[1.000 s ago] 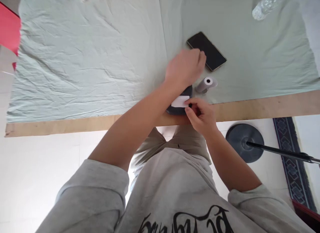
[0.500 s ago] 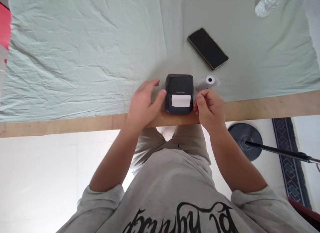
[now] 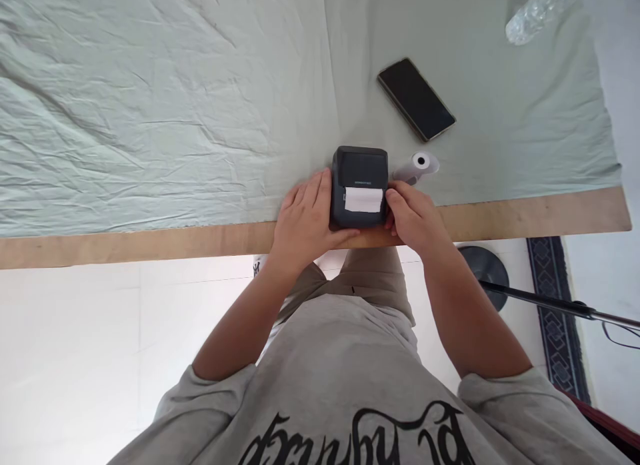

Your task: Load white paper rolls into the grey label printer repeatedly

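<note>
A small black receipt printer [image 3: 359, 166] sits near the table's front edge, with a white paper strip [image 3: 364, 200] lying across its front. My left hand [image 3: 304, 218] grips its left side, fingers straight along the wall and thumb along the front lower edge. On the other side, my right hand [image 3: 414, 215] has its fingers curled against the printer's right edge, beside the strip's end; some fingertips are hidden. Just behind the right hand, a white paper roll [image 3: 421, 161] with a dark core lies on the cloth, its loose end sticking out.
Behind the roll lies a dark smartphone [image 3: 416, 98]. A clear plastic bottle [image 3: 533, 22] is at the far right. Pale green cloth [image 3: 200, 118] covers the table, leaving a bare wooden front edge [image 3: 150, 244]. A black stand base [image 3: 484, 275] is on the floor at right.
My left hand has come in from beside the printer and now lies against its left side. My right hand stays at the right side, its fingers pressed closer. The view has shifted slightly.
</note>
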`<state>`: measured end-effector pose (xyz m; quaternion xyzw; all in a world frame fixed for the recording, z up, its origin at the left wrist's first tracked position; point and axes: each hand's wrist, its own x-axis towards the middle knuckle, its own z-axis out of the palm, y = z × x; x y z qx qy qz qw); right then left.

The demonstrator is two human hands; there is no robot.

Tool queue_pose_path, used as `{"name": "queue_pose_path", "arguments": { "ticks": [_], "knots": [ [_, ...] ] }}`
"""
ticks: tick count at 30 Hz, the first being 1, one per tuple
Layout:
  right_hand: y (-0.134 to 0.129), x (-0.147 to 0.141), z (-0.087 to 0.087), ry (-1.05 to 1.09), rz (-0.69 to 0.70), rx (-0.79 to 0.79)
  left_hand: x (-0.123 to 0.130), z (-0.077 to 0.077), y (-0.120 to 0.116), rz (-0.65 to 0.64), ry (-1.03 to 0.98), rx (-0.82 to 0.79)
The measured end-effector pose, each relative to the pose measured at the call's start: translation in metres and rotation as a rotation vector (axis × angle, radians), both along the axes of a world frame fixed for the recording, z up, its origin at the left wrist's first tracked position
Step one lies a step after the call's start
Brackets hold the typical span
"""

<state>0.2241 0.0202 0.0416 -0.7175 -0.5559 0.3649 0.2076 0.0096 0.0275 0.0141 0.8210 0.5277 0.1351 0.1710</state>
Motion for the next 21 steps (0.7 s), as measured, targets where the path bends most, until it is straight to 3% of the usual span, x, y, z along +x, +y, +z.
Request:
{"name": "queue_pose_path", "arguments": {
  "ticks": [11,16,21],
  "knots": [
    [0.001,0.007,-0.001,-0.022,0.183,0.073,-0.004,0.006,0.006,0.043,-0.046,-0.094],
    [0.0,0.012,-0.003,-0.059,0.333,0.151,-0.006,0.005,0.009,0.054,-0.133,-0.069],
    [0.0,0.014,-0.006,-0.079,0.36,0.161,-0.008,0.005,0.011,0.04,-0.171,-0.042]
  ]
}}
